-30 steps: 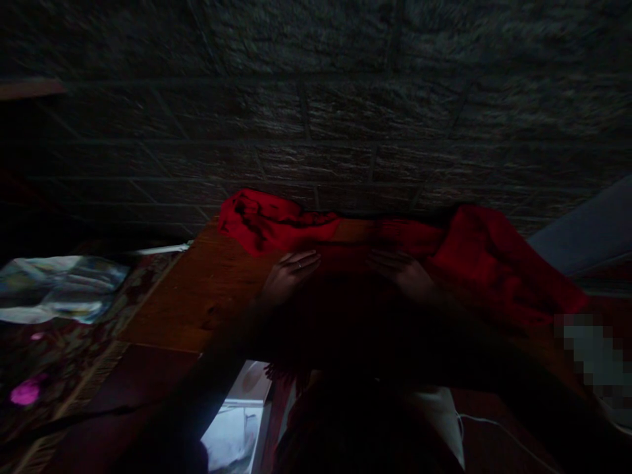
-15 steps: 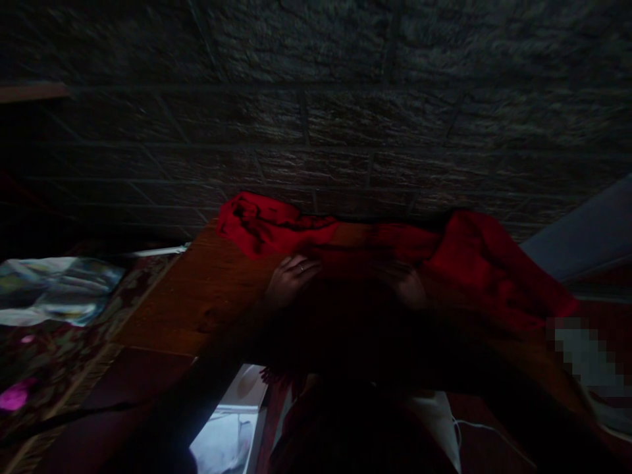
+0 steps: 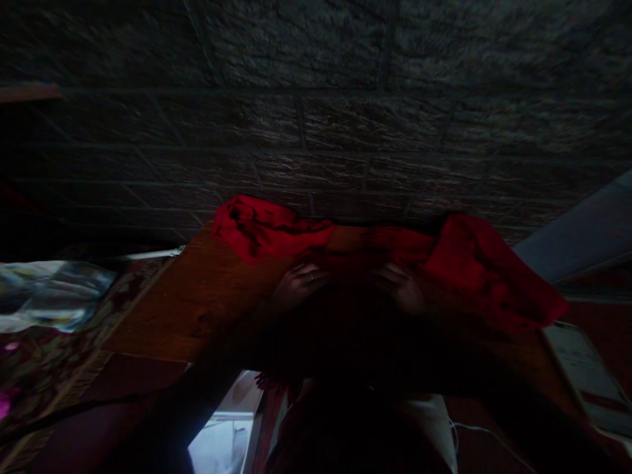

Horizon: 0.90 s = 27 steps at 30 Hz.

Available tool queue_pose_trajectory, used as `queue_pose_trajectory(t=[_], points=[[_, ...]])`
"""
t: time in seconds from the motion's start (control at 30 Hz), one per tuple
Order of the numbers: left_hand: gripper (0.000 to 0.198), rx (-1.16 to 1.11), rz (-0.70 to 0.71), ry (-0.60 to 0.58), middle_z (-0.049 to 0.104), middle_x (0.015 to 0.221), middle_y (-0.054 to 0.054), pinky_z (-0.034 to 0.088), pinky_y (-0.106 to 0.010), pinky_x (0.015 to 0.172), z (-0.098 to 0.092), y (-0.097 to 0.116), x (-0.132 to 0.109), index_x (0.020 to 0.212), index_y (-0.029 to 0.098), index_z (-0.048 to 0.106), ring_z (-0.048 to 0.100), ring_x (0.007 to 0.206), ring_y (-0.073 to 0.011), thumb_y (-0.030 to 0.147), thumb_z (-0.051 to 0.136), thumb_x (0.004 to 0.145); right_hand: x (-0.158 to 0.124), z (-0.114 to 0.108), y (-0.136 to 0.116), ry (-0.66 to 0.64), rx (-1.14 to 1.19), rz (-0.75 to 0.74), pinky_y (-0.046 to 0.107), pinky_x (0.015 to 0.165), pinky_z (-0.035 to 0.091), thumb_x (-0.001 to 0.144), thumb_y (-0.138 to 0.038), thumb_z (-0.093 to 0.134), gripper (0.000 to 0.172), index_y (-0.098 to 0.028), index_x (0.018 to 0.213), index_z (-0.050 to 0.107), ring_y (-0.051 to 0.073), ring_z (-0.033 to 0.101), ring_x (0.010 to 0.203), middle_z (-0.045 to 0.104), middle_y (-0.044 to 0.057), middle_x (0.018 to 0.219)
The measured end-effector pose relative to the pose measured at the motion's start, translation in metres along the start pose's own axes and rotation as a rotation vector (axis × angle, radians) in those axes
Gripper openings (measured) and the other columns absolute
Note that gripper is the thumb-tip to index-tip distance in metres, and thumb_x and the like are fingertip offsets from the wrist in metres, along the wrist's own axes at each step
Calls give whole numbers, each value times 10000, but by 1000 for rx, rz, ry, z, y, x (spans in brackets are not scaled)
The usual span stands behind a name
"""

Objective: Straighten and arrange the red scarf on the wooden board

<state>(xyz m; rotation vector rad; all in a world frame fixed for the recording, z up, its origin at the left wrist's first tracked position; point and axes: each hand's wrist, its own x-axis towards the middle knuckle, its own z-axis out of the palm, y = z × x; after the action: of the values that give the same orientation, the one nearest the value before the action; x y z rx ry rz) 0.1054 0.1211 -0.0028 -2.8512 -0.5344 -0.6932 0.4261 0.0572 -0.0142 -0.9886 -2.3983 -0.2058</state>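
Observation:
A dark red cloth (image 3: 345, 266) lies across the middle of the wooden table; deep shadow hides most of it, and a fringe (image 3: 281, 383) shows at its near side. On its left part rests my left hand (image 3: 299, 288), a ring on one finger, the fingers stretched out toward the middle. My right hand (image 3: 402, 289) lies on the right part, fingers pointing inward and partly lost in shadow. No firm grip on the cloth is visible. Beyond the hands are a crumpled bright red cloth (image 3: 269, 230) at left and a larger red cloth (image 3: 486, 270) at right.
The wooden table (image 3: 162, 306) stands against a grey brick wall (image 3: 336, 125). A plastic bag (image 3: 54, 293) lies on the patterned carpet at left. Below the table edge is a bright white box-like object (image 3: 222, 441). A pale flat object (image 3: 585, 368) is at right, and a white cable (image 3: 481, 428) runs below.
Both hands have shifted slightly over the dark red cloth, the left a little inward with its fingers bent somewhat more. The whole view has moved slightly. The red cloths lie as before.

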Motion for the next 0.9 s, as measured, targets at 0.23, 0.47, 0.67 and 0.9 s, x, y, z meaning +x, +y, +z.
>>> queue_pose_trajectory(t=[0.23, 0.47, 0.67, 0.9], points=[[272, 4, -86, -88, 713, 1219, -65, 502, -419, 969, -34, -3, -8, 1181, 199, 696, 645, 1096, -234, 316, 568, 972, -4, -31, -1, -134, -33, 19, 452, 925, 511, 982, -158, 523, 341, -194, 1296, 650, 253, 608, 1061, 689, 82, 1223], [275, -214, -285, 121, 692, 1269, -86, 517, -421, 1034, -55, -15, -4, 1165, 188, 712, 641, 1173, -217, 269, 504, 1004, -22, -64, -8, -24, -16, 242, 356, 769, 557, 1014, -217, 458, 302, -187, 1203, 691, 229, 654, 919, 706, 103, 1072], [401, -191, -213, -6, 551, 1456, -107, 452, -445, 1132, -29, -6, 15, 1382, 186, 578, 502, 1370, -226, 318, 458, 1023, -24, -39, -25, -31, 118, 368, 295, 733, 559, 1018, -249, 471, 240, -217, 1083, 699, 188, 682, 866, 712, 61, 1014], [457, -50, -167, -153, 461, 1525, -123, 340, -520, 1192, 0, -1, -1, 1441, 209, 516, 415, 1436, -254, 385, 422, 1030, -14, -34, -57, 94, 120, 402, 380, 874, 543, 1013, -363, 514, 255, -215, 1127, 688, 222, 644, 972, 696, 88, 1080]])
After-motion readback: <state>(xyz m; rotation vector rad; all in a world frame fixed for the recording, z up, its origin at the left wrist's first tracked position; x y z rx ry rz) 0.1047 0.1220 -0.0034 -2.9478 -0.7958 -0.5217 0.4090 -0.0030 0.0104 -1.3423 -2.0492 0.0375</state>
